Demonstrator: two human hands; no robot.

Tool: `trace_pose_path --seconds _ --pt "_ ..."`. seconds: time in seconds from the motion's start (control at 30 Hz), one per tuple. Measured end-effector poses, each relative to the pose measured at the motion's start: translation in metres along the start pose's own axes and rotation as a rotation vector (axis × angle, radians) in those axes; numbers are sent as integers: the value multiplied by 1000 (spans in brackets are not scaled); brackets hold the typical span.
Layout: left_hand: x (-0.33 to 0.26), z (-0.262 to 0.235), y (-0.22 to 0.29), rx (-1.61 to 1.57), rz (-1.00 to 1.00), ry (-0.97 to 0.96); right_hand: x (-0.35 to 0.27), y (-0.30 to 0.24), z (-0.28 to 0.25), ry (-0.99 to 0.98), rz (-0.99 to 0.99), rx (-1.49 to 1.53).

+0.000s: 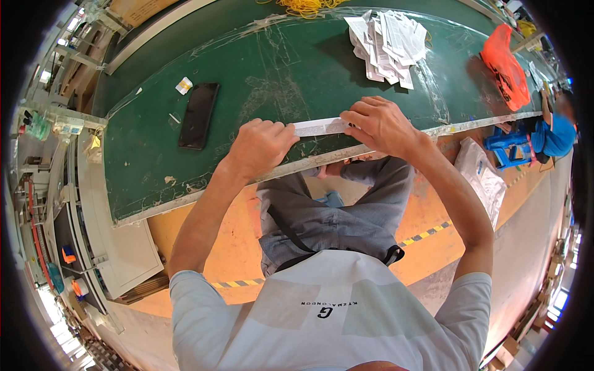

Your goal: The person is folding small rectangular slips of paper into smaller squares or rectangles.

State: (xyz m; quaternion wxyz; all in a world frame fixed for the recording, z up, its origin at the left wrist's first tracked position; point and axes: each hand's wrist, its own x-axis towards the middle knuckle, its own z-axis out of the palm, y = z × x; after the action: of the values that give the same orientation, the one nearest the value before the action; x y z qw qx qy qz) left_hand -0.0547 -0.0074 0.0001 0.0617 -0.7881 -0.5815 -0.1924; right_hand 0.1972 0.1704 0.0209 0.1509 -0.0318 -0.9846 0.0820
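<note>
Between my two hands a narrow strip of white printed paper [320, 127] is stretched just above the near edge of the green table [260, 86]. My left hand [263, 145] is closed on its left end, with the fingertips curled over. At the other end, my right hand [380, 125] pinches the paper between thumb and fingers. Whether the strip is one sheet or folded over, I cannot tell. Farther back, to the right, lies a loose pile of similar white printed papers [388, 46], touched by neither hand.
Left on the table lie a black phone [199, 116] and a small white-and-yellow packet [184, 85]. Yellow string [307, 6] is heaped at the far edge. An orange-red plastic bag [504, 68] sits at the right end. Beyond it, a person in blue [559, 133] is beside a blue crate [510, 147].
</note>
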Motion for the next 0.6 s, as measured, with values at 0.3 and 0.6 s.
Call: trace_pose_path --seconds 0.3,0.6 --pt "5 3 -7 2 84 101 7 7 3 -78 27 -3" --pt "23 -19 19 -381 -99 78 38 -21 -21 -44 -25 161"
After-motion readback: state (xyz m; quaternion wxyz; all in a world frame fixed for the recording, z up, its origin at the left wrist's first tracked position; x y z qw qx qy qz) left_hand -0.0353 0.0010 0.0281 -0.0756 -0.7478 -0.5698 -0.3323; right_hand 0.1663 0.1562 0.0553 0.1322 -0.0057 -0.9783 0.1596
